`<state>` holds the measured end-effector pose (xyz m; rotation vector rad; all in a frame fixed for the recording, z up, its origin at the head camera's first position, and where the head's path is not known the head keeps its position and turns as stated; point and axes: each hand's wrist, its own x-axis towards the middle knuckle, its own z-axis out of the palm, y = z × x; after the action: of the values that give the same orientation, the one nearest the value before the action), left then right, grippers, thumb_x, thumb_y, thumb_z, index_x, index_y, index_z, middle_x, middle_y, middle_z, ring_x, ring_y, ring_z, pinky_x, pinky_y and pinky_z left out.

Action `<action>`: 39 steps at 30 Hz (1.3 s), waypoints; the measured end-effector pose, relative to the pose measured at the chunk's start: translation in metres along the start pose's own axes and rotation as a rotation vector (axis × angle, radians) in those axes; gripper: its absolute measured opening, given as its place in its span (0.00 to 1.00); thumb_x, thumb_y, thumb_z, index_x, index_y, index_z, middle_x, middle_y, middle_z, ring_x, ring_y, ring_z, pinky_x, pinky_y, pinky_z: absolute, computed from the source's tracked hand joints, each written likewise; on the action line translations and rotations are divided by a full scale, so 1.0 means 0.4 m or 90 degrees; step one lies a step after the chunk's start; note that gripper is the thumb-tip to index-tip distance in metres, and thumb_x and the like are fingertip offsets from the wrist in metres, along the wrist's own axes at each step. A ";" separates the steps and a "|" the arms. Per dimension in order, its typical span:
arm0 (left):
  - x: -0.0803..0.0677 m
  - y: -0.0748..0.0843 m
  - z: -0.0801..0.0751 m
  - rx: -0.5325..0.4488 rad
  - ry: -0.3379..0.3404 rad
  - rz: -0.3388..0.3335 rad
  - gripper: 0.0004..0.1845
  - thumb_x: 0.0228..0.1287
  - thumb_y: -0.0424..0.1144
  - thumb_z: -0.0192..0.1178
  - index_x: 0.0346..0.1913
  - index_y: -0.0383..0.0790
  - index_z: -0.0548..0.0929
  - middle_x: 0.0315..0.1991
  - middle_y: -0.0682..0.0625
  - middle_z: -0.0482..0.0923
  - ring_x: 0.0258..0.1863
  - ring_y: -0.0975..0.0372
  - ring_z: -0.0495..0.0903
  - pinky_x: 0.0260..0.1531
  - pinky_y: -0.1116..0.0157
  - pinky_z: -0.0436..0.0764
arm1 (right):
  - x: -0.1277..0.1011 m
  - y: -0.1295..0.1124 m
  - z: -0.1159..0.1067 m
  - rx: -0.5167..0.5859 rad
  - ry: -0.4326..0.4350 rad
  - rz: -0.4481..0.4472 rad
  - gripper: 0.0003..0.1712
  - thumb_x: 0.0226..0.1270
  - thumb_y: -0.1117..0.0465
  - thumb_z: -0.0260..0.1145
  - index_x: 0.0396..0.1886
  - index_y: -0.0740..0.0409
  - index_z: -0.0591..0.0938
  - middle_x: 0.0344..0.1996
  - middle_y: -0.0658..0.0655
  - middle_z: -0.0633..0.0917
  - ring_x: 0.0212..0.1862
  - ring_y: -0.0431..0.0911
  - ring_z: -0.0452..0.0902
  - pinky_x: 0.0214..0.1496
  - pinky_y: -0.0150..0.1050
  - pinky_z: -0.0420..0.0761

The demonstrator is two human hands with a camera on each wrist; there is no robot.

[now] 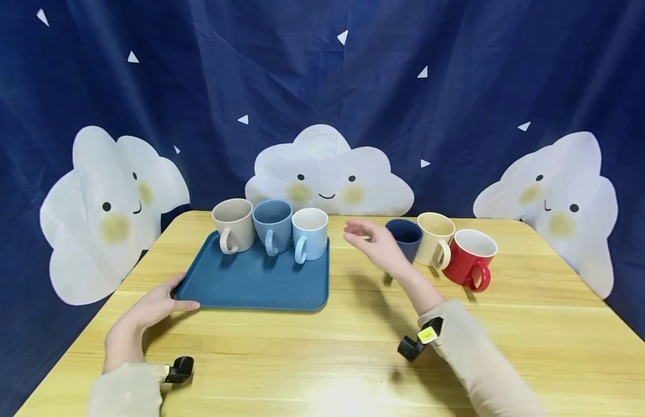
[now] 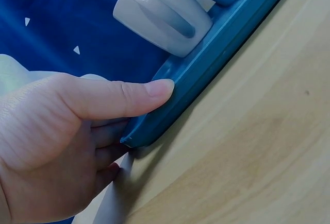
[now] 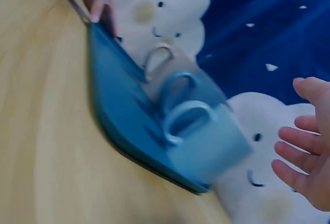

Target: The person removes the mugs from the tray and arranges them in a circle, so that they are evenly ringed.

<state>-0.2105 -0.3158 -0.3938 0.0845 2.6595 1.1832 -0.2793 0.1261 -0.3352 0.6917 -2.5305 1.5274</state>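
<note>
My left hand [image 1: 150, 307] grips the front left corner of a blue tray [image 1: 249, 292]. In the left wrist view its thumb lies over the rim, and the other fingers are partly hidden behind the tray. Along the tray's back stand a beige-grey mug [image 1: 240, 223], a blue mug [image 1: 278, 227] and a light blue mug [image 1: 315, 240], handles facing me. My right hand [image 1: 380, 246] is in the air right of the tray, holding nothing, its fingers spread in the right wrist view. Just beyond that hand is a dark blue mug [image 1: 406, 238], partly covered by it.
A cream mug [image 1: 429, 234] and a red mug [image 1: 458, 260] stand right of the dark blue one on the wooden table [image 1: 301, 359]. A dark blue curtain [image 1: 322, 81] with white clouds hangs behind the table's back edge.
</note>
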 end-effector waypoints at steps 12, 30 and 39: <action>0.001 -0.005 0.001 0.006 0.001 -0.010 0.56 0.54 0.48 0.66 0.69 0.23 0.39 0.66 0.21 0.40 0.64 0.30 0.43 0.58 0.35 0.50 | 0.037 0.030 0.179 0.047 0.039 0.062 0.24 0.60 0.58 0.67 0.54 0.66 0.77 0.47 0.60 0.82 0.50 0.52 0.77 0.51 0.43 0.77; 0.005 0.004 0.007 -0.010 -0.006 -0.006 0.56 0.54 0.47 0.67 0.69 0.23 0.39 0.66 0.21 0.39 0.64 0.30 0.42 0.59 0.36 0.48 | 0.044 0.020 0.324 0.203 0.109 0.153 0.13 0.64 0.62 0.63 0.42 0.69 0.81 0.33 0.59 0.83 0.37 0.44 0.76 0.40 0.33 0.76; 0.003 -0.001 -0.001 -0.018 -0.002 -0.005 0.57 0.54 0.47 0.67 0.70 0.24 0.38 0.66 0.21 0.38 0.64 0.30 0.40 0.59 0.35 0.47 | 0.048 0.017 0.328 0.155 0.179 0.181 0.10 0.64 0.60 0.63 0.32 0.64 0.82 0.27 0.56 0.85 0.30 0.42 0.75 0.33 0.33 0.73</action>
<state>-0.2117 -0.3160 -0.3941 0.0707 2.6368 1.2155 -0.2810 0.0097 -0.3990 0.1216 -2.3291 1.8918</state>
